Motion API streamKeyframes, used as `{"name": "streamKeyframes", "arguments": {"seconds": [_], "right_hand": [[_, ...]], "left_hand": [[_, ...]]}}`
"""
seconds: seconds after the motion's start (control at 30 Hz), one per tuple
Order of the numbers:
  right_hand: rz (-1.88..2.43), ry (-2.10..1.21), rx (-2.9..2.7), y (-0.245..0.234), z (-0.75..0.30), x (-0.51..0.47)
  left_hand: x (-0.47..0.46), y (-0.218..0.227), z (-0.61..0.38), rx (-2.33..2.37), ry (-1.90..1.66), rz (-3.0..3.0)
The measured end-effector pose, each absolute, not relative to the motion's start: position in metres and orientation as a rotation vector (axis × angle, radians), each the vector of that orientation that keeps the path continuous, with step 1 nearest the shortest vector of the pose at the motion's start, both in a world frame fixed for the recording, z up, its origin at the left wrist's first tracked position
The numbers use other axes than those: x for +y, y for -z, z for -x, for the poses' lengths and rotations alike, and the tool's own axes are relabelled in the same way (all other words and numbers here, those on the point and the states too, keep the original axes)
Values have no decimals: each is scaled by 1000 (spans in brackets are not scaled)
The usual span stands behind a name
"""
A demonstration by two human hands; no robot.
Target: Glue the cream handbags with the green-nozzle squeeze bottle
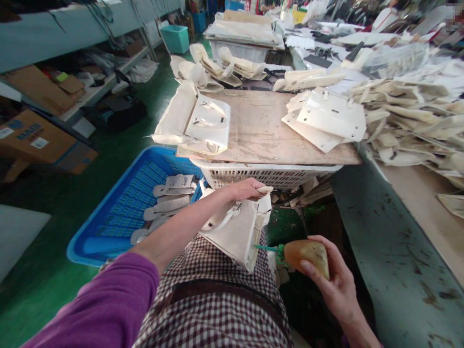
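Note:
My left hand point(248, 189) is closed on the upper edge of a cream bag piece point(235, 227) with a strap, held tilted over my checked apron point(203, 299). In my right hand point(335, 275) is a yellowish, stained squeeze bottle point(308, 256) with a thin green nozzle point(267, 248). The nozzle points left, and its tip is at the bag piece's right side edge; whether it touches I cannot tell. Ahead, another cream bag piece point(208, 121) lies at the left of a wooden board point(257, 130), and stacked cream panels point(331, 118) lie at its right.
A blue basket point(112, 193) at the left holds several cream pieces. Under the board stands a white basket point(268, 175). A big pile of cream pieces point(416, 121) covers the right-hand table point(409, 241). A cardboard box point(39, 142) sits by the left shelf.

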State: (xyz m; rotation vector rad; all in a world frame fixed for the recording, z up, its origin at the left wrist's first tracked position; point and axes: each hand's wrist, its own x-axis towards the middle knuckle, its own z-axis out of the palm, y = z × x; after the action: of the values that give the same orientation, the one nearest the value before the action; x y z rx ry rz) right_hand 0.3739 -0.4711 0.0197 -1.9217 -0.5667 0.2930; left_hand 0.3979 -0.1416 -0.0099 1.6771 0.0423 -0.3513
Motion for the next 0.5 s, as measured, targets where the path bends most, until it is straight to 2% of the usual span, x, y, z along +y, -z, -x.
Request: {"name": "streamKeyframes", "arguments": {"seconds": [0.3, 0.5], "right_hand": [[1817, -595, -418, -20, -368, -482], [1355, -516, -62, -4, -365, -497]], "left_hand": [[-144, 2, -395, 22, 323, -1709], [-135, -51, -360, 37, 153, -1807]]}}
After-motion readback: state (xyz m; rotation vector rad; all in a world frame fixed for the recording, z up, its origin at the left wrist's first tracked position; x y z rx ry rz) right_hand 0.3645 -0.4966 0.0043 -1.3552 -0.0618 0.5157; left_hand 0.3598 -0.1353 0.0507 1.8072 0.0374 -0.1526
